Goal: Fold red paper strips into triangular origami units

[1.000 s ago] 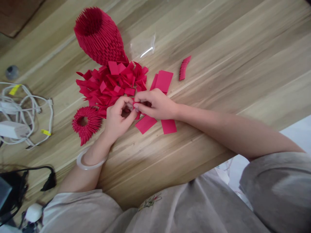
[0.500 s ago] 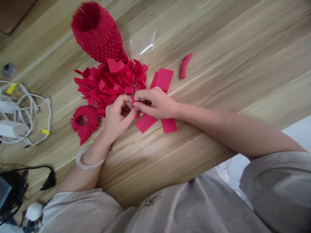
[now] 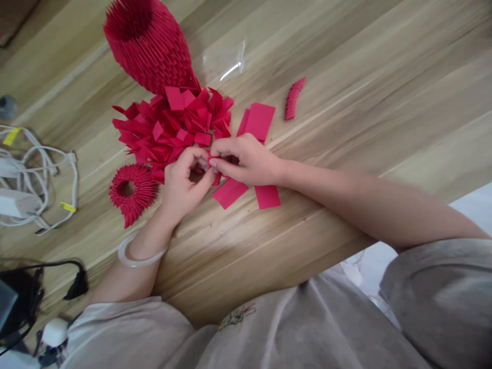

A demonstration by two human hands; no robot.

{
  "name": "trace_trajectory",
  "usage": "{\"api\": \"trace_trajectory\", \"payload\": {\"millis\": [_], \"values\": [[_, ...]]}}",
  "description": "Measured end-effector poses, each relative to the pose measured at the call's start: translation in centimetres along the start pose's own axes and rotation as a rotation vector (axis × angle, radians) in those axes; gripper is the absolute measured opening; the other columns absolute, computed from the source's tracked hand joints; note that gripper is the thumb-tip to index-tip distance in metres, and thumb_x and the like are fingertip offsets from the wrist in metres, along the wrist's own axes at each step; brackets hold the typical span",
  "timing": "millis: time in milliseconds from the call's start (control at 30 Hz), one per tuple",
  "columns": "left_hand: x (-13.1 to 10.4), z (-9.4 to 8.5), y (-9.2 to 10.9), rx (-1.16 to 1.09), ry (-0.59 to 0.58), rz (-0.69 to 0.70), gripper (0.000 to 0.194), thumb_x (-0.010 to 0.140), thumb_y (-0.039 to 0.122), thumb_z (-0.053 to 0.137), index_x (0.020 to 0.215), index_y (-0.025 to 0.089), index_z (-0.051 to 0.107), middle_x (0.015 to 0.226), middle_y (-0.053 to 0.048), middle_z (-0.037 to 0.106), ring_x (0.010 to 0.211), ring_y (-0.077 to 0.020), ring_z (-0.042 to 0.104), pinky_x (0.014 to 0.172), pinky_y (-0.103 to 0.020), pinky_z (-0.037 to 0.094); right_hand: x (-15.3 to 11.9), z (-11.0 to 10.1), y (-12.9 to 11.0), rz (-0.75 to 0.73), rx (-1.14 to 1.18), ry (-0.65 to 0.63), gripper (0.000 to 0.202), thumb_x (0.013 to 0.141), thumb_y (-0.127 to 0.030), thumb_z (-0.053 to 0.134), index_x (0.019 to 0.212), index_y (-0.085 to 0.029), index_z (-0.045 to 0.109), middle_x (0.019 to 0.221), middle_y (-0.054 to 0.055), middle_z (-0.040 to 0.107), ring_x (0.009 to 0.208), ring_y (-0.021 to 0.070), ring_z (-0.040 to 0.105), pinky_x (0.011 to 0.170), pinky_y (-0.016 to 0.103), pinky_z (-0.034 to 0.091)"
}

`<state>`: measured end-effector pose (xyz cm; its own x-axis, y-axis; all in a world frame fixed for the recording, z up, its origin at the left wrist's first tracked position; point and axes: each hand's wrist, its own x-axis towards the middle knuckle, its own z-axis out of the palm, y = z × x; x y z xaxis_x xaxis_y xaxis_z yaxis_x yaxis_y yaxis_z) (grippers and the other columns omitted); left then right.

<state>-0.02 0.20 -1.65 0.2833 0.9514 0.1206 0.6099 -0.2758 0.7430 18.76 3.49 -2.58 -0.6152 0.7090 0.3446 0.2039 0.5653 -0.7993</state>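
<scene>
Between the fingertips of my left hand (image 3: pixel 186 179) and my right hand (image 3: pixel 246 160) is a small red paper piece (image 3: pixel 211 160), mostly covered by the fingers. Both hands are closed in a pinch and meet over the table. Just beyond them lies a heap of loose folded red paper pieces (image 3: pixel 175 123). Flat red paper rectangles (image 3: pixel 260 121) lie past my right hand, and more red paper rectangles (image 3: pixel 230 192) lie on its near side. Left of my left wrist sits a red ring of folded paper points (image 3: pixel 148 187).
A tall red vase-like body of folded paper (image 3: pixel 161 51) stands behind the heap. A clear plastic bag (image 3: pixel 223 61) and a short curved row of folded pieces (image 3: pixel 294 98) lie farther right. White cables (image 3: pixel 46 187) and a black plug (image 3: pixel 77 284) are at the left.
The view has shifted slightly, so the things on the table sit a little higher and more to the left. Both hands keep their pinch on the paper piece.
</scene>
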Motion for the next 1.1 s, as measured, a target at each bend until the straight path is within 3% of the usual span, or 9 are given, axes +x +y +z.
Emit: {"api": "trace_trajectory", "payload": {"millis": [467, 600, 800, 1100], "values": [[-0.04, 0.01, 0.05, 0.003, 0.011, -0.019, 0.014, 0.084, 0.032, 0.063, 0.091, 0.023, 0.056, 0.072, 0.003, 0.061, 0.064, -0.01, 0.059, 0.06, -0.023, 0.046, 0.03, -0.13, -0.25, 0.007, -0.05, -0.015, 0.019, 0.093, -0.021, 0.043, 0.078, -0.012, 0.051, 0.066, -0.002, 0.05, 0.063, 0.005, 0.04, 0.062, 0.019, 0.034], [-0.02, -0.04, -0.19, -0.002, -0.008, 0.028, 0.015, 0.083, 0.026, 0.064, 0.092, 0.019, 0.055, 0.072, 0.004, 0.06, 0.063, -0.0072, 0.056, 0.059, -0.02, 0.043, 0.11, -0.27, -0.5, 0.038, -0.063, -0.024, 0.021, 0.094, -0.022, 0.043, 0.077, -0.012, 0.051, 0.064, -0.003, 0.048, 0.06, 0.0043, 0.04, 0.062, 0.019, 0.035], [0.12, 0.35, -0.35, 0.007, 0.058, 0.092, 0.015, 0.078, 0.019, 0.065, 0.09, 0.016, 0.055, 0.068, 0.005, 0.058, 0.058, -0.0052, 0.053, 0.056, -0.016, 0.042, 0.2, -0.25, -0.58, 0.045, -0.045, -0.019, 0.021, 0.093, -0.023, 0.045, 0.074, -0.014, 0.05, 0.061, -0.003, 0.049, 0.058, 0.0049, 0.038, 0.059, 0.019, 0.034], [0.21, 0.51, -0.81, 0.03, 0.073, 0.113, 0.016, 0.081, 0.024, 0.064, 0.09, 0.013, 0.056, 0.069, 0.003, 0.058, 0.059, -0.0049, 0.052, 0.056, -0.015, 0.042, 0.14, -0.19, -0.65, 0.056, -0.036, -0.006, 0.019, 0.092, -0.019, 0.046, 0.075, -0.012, 0.049, 0.061, -0.006, 0.039, 0.058, 0.0031, 0.035, 0.061, 0.017, 0.035]]}}
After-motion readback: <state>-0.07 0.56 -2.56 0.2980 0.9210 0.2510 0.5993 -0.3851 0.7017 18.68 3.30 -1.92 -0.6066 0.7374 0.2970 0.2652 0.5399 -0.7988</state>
